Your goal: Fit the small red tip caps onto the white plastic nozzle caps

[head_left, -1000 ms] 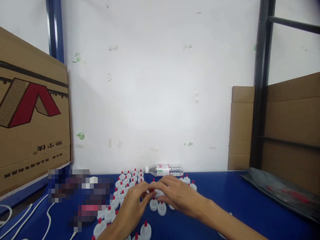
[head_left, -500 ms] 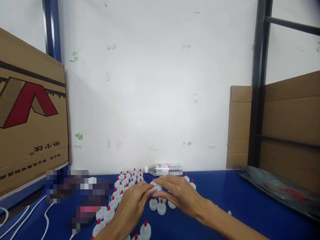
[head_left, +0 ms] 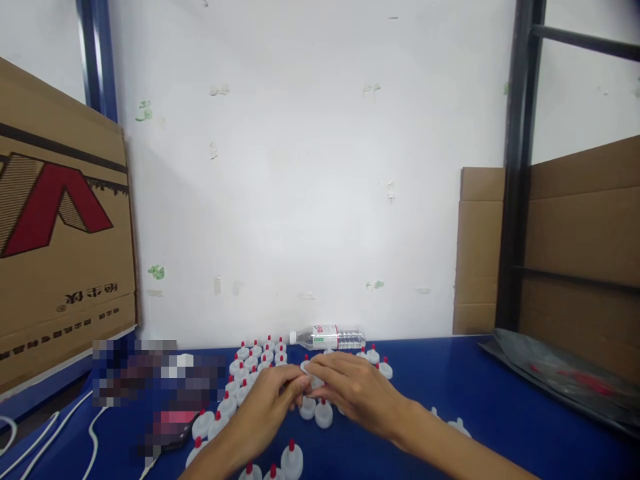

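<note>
A small white cap (head_left: 309,371) sits pinched between the fingertips of both hands, held just above a blue table (head_left: 480,400) near its middle. The left hand (head_left: 270,403) reaches in from the lower left, its fingers curled onto the cap. The right hand (head_left: 353,390) comes from the lower right, fingers bent over the cap from the other side; the two hands touch at the fingertips. Around and beneath them stand many white caps with red tips (head_left: 250,363) in loose rows on the table. Just behind lies a clear water bottle (head_left: 327,337) on its side, against a white wall (head_left: 310,167). Cardboard boxes (head_left: 60,227) stand at the far left and right. White cables (head_left: 60,437) trail at the lower left.
</note>
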The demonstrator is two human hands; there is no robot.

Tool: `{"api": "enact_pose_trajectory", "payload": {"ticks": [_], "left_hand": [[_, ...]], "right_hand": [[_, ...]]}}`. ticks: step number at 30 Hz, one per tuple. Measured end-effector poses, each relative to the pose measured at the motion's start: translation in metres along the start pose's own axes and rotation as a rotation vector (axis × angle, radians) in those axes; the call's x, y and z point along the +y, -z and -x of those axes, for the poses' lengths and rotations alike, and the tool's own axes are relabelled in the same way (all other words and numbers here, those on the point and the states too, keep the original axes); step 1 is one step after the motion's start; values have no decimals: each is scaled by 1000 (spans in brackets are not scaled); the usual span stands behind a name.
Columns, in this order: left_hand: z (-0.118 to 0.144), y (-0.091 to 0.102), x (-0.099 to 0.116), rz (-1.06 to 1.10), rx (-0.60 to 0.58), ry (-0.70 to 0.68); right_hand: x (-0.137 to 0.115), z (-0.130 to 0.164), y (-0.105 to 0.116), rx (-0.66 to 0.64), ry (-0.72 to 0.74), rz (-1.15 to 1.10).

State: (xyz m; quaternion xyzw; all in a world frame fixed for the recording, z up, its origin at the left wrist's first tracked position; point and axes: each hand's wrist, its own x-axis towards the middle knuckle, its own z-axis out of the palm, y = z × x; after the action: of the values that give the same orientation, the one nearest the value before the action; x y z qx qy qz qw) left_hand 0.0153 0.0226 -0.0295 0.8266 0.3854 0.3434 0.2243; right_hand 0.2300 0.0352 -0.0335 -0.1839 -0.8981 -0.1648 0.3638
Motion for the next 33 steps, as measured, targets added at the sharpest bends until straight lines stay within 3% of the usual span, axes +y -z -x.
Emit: {"api": "enact_pose_trajectory", "payload": {"ticks": [3, 7, 14, 20, 33], "left_hand": [[-1, 3, -11, -294, 56, -31], [-1, 2, -26, -618, 23, -68], [-1, -4, -41, -813, -65, 22], [-4, -5, -53, -814, -81, -37], [-2, -7, -58, -801, -90, -30]], "right_hand": [[9, 0, -2, -142, -132, 101], [34, 3, 6, -122, -357, 151], [74, 17, 9, -134, -610, 189], [83, 27, -2, -231, -653, 134], [86, 32, -3, -338, -583, 160]]}}
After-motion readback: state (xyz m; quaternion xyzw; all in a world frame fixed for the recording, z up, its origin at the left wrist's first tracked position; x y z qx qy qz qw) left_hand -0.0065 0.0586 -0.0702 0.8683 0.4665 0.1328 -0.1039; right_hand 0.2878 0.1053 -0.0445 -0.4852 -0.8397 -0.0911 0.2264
